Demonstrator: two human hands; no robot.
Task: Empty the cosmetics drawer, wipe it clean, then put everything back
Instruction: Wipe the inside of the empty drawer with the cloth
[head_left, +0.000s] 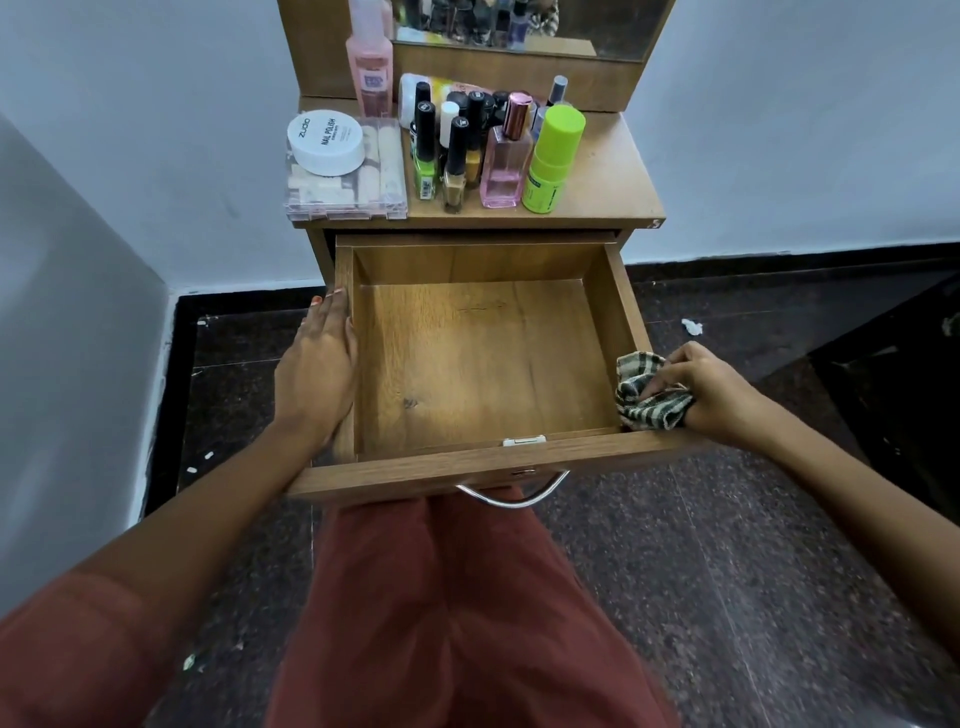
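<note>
Below the tabletop, at six o'clock, the empty drawer juts out. Its nine o'clock wall bears the left hand, laid flat; the right hand has its grip clutching a striped cloth at four. Hard wiping could topple the crowded bottles above.

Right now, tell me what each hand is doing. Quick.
Left hand: open, fingers straight, resting flat on the left wall of the drawer.
Right hand: closed, gripping the striped cloth at the drawer's right front corner.
</note>
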